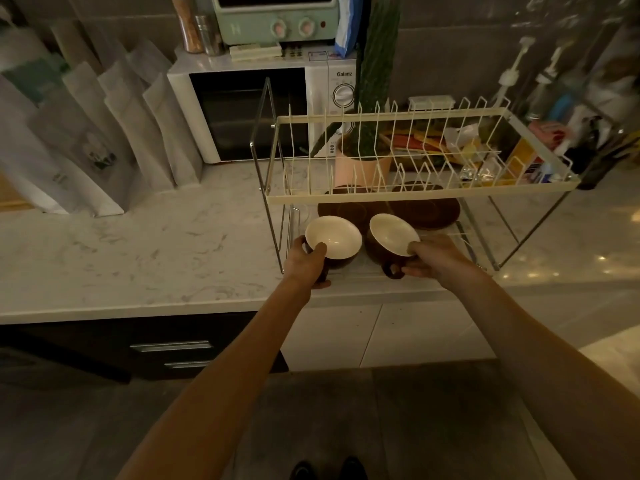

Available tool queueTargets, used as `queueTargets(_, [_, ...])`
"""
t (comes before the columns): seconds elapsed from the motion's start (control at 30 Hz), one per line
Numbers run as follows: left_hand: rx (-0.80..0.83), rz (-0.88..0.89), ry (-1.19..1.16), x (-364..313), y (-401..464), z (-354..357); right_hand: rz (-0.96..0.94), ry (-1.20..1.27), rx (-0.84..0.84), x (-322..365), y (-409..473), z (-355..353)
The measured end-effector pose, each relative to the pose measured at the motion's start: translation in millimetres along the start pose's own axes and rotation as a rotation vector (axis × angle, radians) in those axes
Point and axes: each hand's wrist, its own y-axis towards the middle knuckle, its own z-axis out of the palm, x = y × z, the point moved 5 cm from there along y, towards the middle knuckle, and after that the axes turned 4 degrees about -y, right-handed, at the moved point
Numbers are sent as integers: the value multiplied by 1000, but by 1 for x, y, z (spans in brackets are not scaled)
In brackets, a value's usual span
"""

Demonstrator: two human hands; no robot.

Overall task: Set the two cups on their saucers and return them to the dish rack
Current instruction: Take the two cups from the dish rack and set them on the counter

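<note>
Two brown cups with cream insides sit at the front of the dish rack's (420,195) lower tier, near the front edge of the table (138,258). The left cup (333,239) is gripped by the left hand (306,259), thumb over the near rim and fingers curled around the body. The right cup (393,235) is gripped by the right hand (434,256), thumb on the rim and fingers closed at the handle. Both cups tilt, mouths turned up and toward the person; the right cup's handle points at the table's front edge, while the left cup's handle is hidden by the hand.

Just behind them, under the upper tier, lie two brown saucers, the left saucer (341,204) and the right saucer (433,207), flat and side by side.

The step in hand looks like seating each cup on its saucer. Doing it well likely means levelling each cup first, keeping it low beneath the upper tier's frame, and centring its foot in the saucer's well before letting go.

A microwave (249,112) and a potted cactus (372,98) stand behind the rack.
</note>
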Motion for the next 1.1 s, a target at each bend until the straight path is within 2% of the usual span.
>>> queueTargets(0.13, [-10, -1, -19, 1, -1, 0, 45, 46, -5, -3, 1, -1])
queueTargets(0.63, [42, 53, 12, -6, -31, -4, -98, -30, -177, 6, -26, -20])
queueTargets(0.9, [75, 50, 40, 10, -62, -22, -178, -173, -132, 4, -56, -21])
queueTargets(1.1, [8, 53, 23, 24, -85, -51, -218, -259, -61, 1, -67, -1])
